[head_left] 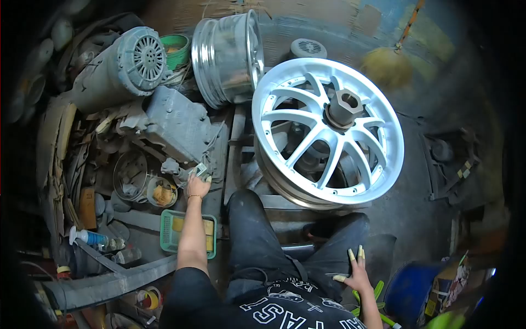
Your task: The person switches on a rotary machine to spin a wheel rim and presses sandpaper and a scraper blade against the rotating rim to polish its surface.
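My left hand (pixel 198 186) reaches forward to a small pale box (pixel 201 169), which looks like a switch, beside the grey machine housing (pixel 178 123). Its fingers are apart and touch the box. On my right thigh rests my right hand (pixel 359 276), holding nothing, fingers spread, with pale yellow covers on the fingertips. In front of me a white multi-spoke wheel rim (pixel 343 159) sits tilted on a machine. A large metal hex nut (pixel 346 107) stands at its hub.
A polished rim (pixel 219 60) stands behind, next to a ribbed motor (pixel 145 60) and a green bucket (pixel 175 49). Left of my legs are a green basket (pixel 164 233) with yellow blocks, a tub (pixel 160 192) and bottles (pixel 93 238). A blue container (pixel 411 288) is at right.
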A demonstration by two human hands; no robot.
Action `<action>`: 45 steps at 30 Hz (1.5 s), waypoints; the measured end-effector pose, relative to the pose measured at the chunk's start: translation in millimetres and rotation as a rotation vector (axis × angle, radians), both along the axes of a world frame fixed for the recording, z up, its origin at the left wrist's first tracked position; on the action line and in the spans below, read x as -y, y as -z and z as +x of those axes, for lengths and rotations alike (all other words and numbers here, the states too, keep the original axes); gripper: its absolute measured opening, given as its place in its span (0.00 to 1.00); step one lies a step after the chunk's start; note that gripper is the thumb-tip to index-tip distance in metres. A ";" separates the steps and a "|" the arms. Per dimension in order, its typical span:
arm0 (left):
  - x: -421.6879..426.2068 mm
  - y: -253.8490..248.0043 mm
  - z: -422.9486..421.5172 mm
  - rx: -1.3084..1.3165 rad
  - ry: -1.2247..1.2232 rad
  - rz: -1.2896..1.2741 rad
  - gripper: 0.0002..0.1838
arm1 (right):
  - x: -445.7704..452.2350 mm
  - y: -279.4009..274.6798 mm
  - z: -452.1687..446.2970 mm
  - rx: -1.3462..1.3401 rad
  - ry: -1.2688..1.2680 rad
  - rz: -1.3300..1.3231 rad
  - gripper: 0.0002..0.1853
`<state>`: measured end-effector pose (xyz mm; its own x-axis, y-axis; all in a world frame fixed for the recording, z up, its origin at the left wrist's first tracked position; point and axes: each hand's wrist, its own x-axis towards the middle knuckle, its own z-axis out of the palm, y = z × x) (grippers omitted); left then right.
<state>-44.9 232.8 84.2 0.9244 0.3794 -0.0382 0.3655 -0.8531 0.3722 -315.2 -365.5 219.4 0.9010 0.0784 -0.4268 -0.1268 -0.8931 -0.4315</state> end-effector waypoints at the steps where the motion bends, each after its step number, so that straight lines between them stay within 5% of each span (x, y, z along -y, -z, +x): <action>1: 1.4 -0.3 1.5 -0.045 0.020 -0.037 0.29 | -0.8 6.5 -1.5 -0.004 0.013 -0.007 0.61; 5: 3.4 11.3 11.4 -0.210 0.062 0.028 0.28 | -11.9 14.4 -6.7 0.103 0.027 -0.104 0.51; 17: -12.1 42.2 21.0 -0.177 0.145 0.153 0.33 | -15.3 36.0 -11.2 0.337 0.208 -0.090 0.26; 22: 5.4 19.3 24.2 -0.239 0.136 0.373 0.23 | -8.7 45.7 -16.5 0.335 0.195 -0.127 0.24; 30: 15.6 42.0 22.3 -0.099 -0.004 0.333 0.15 | -3.8 47.1 -16.1 0.305 0.170 -0.163 0.23; 37: 39.2 7.5 45.4 -0.295 -0.284 0.006 0.27 | 12.5 44.2 -13.7 0.319 0.037 -0.199 0.24; 39: 41.2 25.6 28.4 -0.179 -0.363 -0.060 0.27 | 19.2 47.1 -10.9 0.317 0.029 -0.191 0.23; 41: 42.0 41.7 -8.0 0.210 -0.400 -0.017 0.23 | 20.1 46.3 -12.5 0.306 0.025 -0.191 0.23; 45: 14.0 75.8 -116.9 0.311 -0.467 0.061 0.17 | 9.1 41.3 -5.0 0.319 0.097 -0.167 0.22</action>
<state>-161.8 218.8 8.4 0.6221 0.7440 0.2439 0.5907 -0.6505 0.4774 -320.2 -374.6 178.1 0.9906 -0.0608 -0.1228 -0.0967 -0.9451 -0.3121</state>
